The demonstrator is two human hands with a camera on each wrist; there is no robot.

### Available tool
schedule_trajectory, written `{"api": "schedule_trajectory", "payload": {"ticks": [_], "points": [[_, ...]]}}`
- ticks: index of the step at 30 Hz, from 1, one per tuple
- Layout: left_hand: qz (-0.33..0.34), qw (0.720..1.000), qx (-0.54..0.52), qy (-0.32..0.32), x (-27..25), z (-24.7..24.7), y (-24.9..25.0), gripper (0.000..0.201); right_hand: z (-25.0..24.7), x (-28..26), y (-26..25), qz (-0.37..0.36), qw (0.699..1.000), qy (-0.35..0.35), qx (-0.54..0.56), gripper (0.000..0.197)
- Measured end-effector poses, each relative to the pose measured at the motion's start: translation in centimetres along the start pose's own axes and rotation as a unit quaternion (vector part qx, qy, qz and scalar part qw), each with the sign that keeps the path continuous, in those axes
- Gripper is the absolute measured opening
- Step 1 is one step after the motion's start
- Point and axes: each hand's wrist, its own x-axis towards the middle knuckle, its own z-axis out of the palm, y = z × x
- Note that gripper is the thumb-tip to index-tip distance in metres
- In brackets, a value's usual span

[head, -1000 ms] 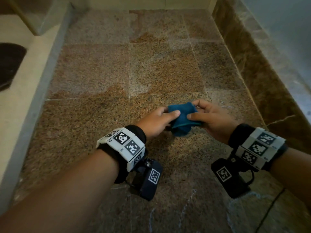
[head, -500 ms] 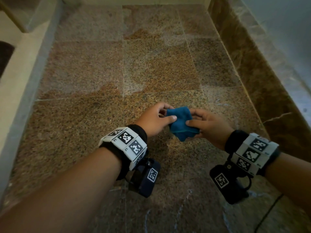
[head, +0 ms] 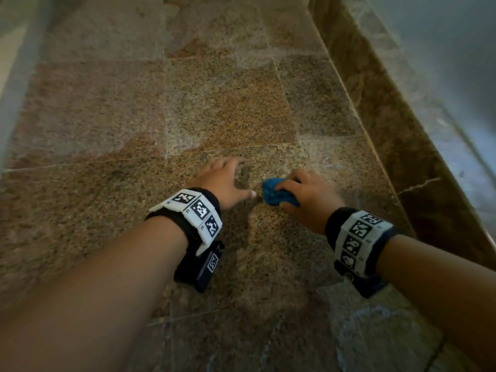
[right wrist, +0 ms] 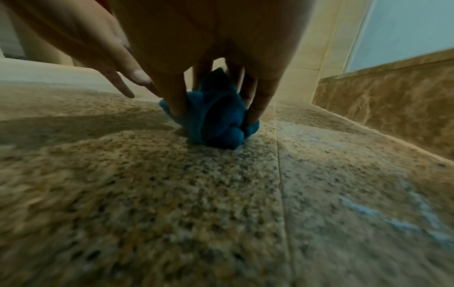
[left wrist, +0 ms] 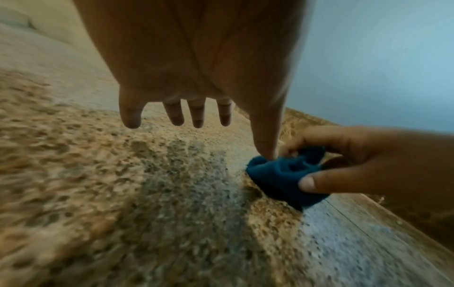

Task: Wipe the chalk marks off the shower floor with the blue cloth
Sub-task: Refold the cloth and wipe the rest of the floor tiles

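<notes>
My right hand [head: 303, 196] grips the bunched blue cloth [head: 276, 194] and holds it down on the speckled shower floor [head: 220, 108]. In the right wrist view the cloth [right wrist: 216, 120] sits between thumb and fingers, touching the tile. My left hand [head: 225, 181] is spread with straight fingers just left of the cloth, holding nothing; in the left wrist view its thumb tip reaches the edge of the cloth [left wrist: 282, 178]. Pale blue chalk marks [right wrist: 403, 219] lie on the tile to the right of the cloth, and faint ones [head: 357, 331] show near me.
A brown marble curb [head: 402, 135] runs along the right side of the floor, close to my right hand. A pale raised ledge [head: 13, 84] borders the left. Tile joints cross the floor ahead of my hands.
Both hands held the cloth in the air before. Now the left hand has let go and spread, and the right hand has brought the cloth down onto the floor.
</notes>
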Motion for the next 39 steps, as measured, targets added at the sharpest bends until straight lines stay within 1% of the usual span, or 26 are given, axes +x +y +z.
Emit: {"api": "schedule_trajectory", "payload": {"ticks": [2, 3, 4, 6, 7, 8, 9, 12, 13, 14, 15, 17, 18, 20, 22, 23, 26, 27, 28, 29, 30, 32, 33, 35, 37, 39], "points": [[0.008, 0.999, 0.025, -0.030, 0.6, 0.2, 0.8, 0.095, 0.4, 0.5, -0.2, 0.035, 0.998, 0.033, 0.046, 0.049], [0.010, 0.998, 0.042, -0.046, 0.9, 0.3, 1.1, 0.102, 0.7, 0.7, -0.4, 0.039, 0.998, 0.028, 0.047, 0.050], [0.010, 0.996, 0.063, -0.061, 1.1, 0.4, 1.3, 0.109, 1.1, 0.9, -0.8, 0.024, 0.999, 0.011, 0.018, 0.049], [0.007, 0.992, 0.093, -0.084, 1.6, 0.5, 1.5, 0.120, 2.0, 1.1, -0.6, -0.034, 0.998, -0.014, -0.048, 0.043], [0.004, 0.991, 0.102, -0.091, 1.8, 0.4, 1.4, 0.123, 1.8, 1.4, -0.2, -0.057, 0.997, -0.011, -0.058, 0.041], [0.003, 0.989, 0.110, -0.097, 2.0, 0.3, 1.4, 0.126, 1.4, 1.8, 0.7, -0.061, 0.997, 0.002, -0.056, 0.040], [0.004, 0.988, 0.117, -0.101, 2.3, 0.3, 1.5, 0.129, 0.9, 2.4, 1.7, -0.040, 0.998, 0.015, -0.049, 0.039], [0.018, 0.986, 0.137, -0.098, 3.2, 0.5, 2.1, 0.134, -0.3, 3.4, 4.3, 0.112, 0.992, 0.051, 0.006, 0.037], [0.024, 0.985, 0.145, -0.096, 3.5, 0.7, 2.5, 0.134, -0.1, 3.3, 4.2, 0.129, 0.989, 0.065, 0.023, 0.036], [0.028, 0.983, 0.151, -0.096, 3.8, 1.0, 2.8, 0.135, 0.3, 3.1, 3.8, 0.117, 0.990, 0.076, 0.028, 0.035], [0.030, 0.983, 0.154, -0.099, 4.1, 1.4, 3.1, 0.136, 0.6, 2.5, 3.2, 0.089, 0.993, 0.078, 0.028, 0.036], [0.023, 0.980, 0.164, -0.108, 4.4, 2.3, 3.2, 0.138, 1.0, 1.5, 2.4, 0.030, 0.998, 0.054, 0.022, 0.040], [0.017, 0.979, 0.172, -0.111, 4.5, 2.7, 3.1, 0.139, 1.0, 1.4, 2.5, 0.014, 0.999, 0.039, 0.012, 0.041], [0.012, 0.977, 0.179, -0.111, 4.5, 3.2, 2.9, 0.142, 0.4, 2.1, 3.3, -0.006, 1.000, 0.029, -0.008, 0.035], [0.012, 0.978, 0.177, -0.110, 4.5, 3.2, 2.9, 0.142, -0.1, 3.6, 4.5, -0.009, 0.999, 0.049, -0.015, 0.031], [0.010, 0.978, 0.175, -0.110, 4.5, 3.1, 3.1, 0.142, -0.3, 4.5, 5.2, 0.008, 0.998, 0.066, -0.013, 0.030], [0.006, 0.979, 0.169, -0.114, 4.4, 2.9, 3.3, 0.142, -1.2, 7.6, 7.2, 0.134, 0.985, 0.109, 0.010, 0.034], [0.007, 0.979, 0.166, -0.115, 4.4, 2.9, 3.4, 0.142, -1.1, 8.3, 7.3, 0.163, 0.980, 0.114, 0.024, 0.035], [0.008, 0.980, 0.163, -0.115, 4.5, 2.8, 3.3, 0.142, -0.8, 8.7, 7.1, 0.162, 0.979, 0.117, 0.027, 0.033], [0.008, 0.981, 0.158, -0.116, 4.5, 2.8, 3.3, 0.143, -0.3, 8.8, 6.8, 0.145, 0.982, 0.118, 0.040, 0.027], [0.007, 0.981, 0.155, -0.116, 4.6, 2.9, 3.2, 0.143, 0.1, 8.6, 6.4, 0.108, 0.987, 0.112, 0.046, 0.023], [0.006, 0.982, 0.152, -0.113, 4.5, 2.9, 3.1, 0.144, 0.1, 8.2, 6.3, 0.037, 0.996, 0.077, 0.022, 0.029], [0.006, 0.982, 0.151, -0.111, 4.5, 2.9, 3.1, 0.144, -0.5, 8.5, 6.9, 0.029, 0.997, 0.063, 0.014, 0.034], [0.008, 0.984, 0.145, -0.106, 4.4, 3.1, 3.0, 0.143, -2.1, 9.6, 8.4, 0.091, 0.994, 0.066, 0.012, 0.039], [0.009, 0.984, 0.143, -0.105, 4.4, 3.0, 3.0, 0.143, -2.9, 10.8, 9.4, 0.157, 0.982, 0.103, 0.026, 0.040], [0.009, 0.984, 0.140, -0.110, 4.4, 2.9, 3.0, 0.144, -2.7, 11.0, 8.6, 0.174, 0.980, 0.099, 0.014, 0.041]]}}
